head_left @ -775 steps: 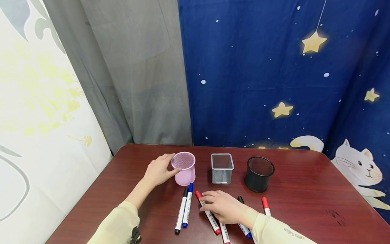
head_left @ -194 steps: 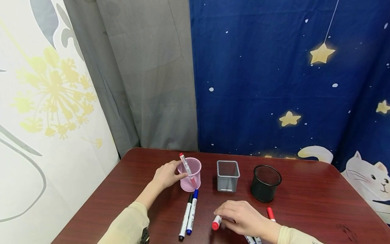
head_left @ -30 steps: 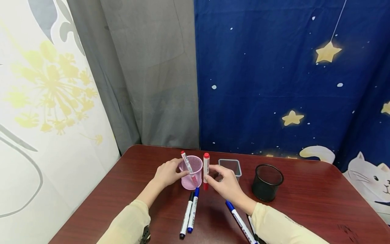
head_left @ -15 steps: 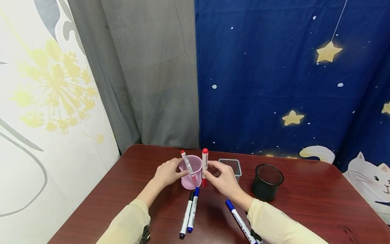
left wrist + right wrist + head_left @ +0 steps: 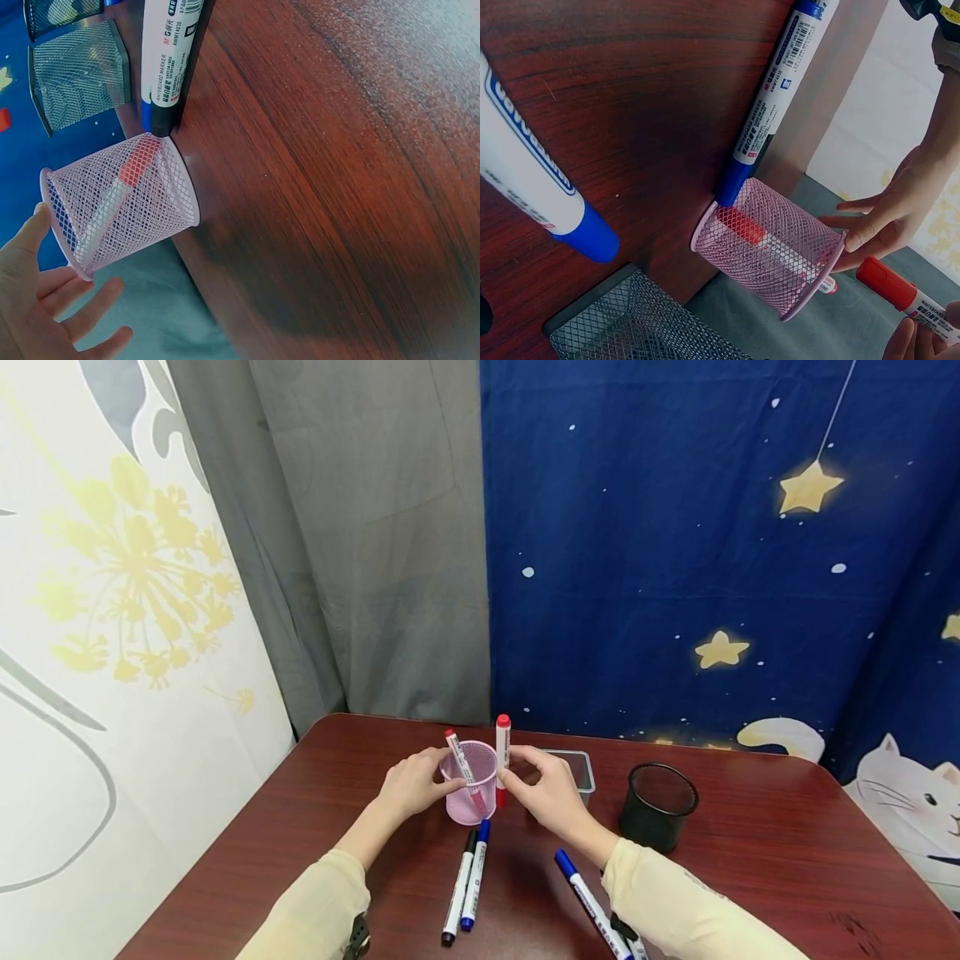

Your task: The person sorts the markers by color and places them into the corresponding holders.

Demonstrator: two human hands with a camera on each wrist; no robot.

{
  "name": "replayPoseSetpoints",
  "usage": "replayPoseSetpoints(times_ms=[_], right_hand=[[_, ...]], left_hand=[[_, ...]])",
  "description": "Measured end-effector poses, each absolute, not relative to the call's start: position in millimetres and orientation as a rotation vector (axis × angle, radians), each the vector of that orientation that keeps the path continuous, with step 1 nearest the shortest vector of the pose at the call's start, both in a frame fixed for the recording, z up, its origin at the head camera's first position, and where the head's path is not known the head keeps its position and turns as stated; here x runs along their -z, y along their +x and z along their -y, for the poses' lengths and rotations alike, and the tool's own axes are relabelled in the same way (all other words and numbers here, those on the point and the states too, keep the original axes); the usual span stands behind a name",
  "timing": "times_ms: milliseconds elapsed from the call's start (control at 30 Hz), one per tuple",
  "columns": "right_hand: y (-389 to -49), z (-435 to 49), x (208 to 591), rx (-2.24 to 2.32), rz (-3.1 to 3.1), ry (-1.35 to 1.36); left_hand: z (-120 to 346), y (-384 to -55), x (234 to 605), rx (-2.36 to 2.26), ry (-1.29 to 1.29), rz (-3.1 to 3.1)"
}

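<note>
My left hand (image 5: 411,787) holds the rim of a pink mesh pen holder (image 5: 463,815) between thumb and fingers. A red-capped whiteboard marker (image 5: 457,756) leans inside it, visible through the mesh in both wrist views. Just right of the rim, my right hand (image 5: 553,787) pinches a second red marker (image 5: 503,743), nearly upright and above the table. In the right wrist view this red marker (image 5: 889,285) points toward the holder's opening, apart from it. A black marker (image 5: 458,897) and a blue marker (image 5: 475,885) lie side by side in front of the holder.
A grey square mesh holder (image 5: 583,770), partly behind my right hand, and a round black mesh holder (image 5: 654,817) stand to the right. Another blue marker (image 5: 588,897) lies near my right sleeve (image 5: 675,902), which partly covers one more marker. Curtains hang behind the table.
Over the last second my right hand has raised the red marker and brought it slightly left, closer to the pink holder. Since 6.5 seconds ago, that marker has come up from the table's front.
</note>
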State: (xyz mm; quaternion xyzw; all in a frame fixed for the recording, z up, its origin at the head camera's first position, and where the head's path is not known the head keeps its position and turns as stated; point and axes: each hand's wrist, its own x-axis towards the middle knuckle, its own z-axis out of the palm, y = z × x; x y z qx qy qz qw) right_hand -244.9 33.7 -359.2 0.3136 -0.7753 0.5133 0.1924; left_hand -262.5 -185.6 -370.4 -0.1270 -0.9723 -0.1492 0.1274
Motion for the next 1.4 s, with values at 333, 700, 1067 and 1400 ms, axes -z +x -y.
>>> replayPoseSetpoints(times_ms=[333, 700, 1067, 1400], right_hand=[[-249.7, -29.8, 353.7, -1.454, 2.171, 0.86], [-228.0, -21.5, 319.7, -1.458, 2.198, 0.822], [-234.3, -16.9, 316.6, -1.475, 2.19, 0.805], [-241.8, -10.8, 316.9, -1.503, 2.17, 0.801]], left_hand=[[185.4, -263.0, 370.3, 0.442, -0.378, 2.833], [184.8, -263.0, 370.2, 0.446, -0.375, 2.837], [185.6, -263.7, 370.6, 0.437, -0.375, 2.833], [185.2, -262.8, 370.3, 0.432, -0.38, 2.819]])
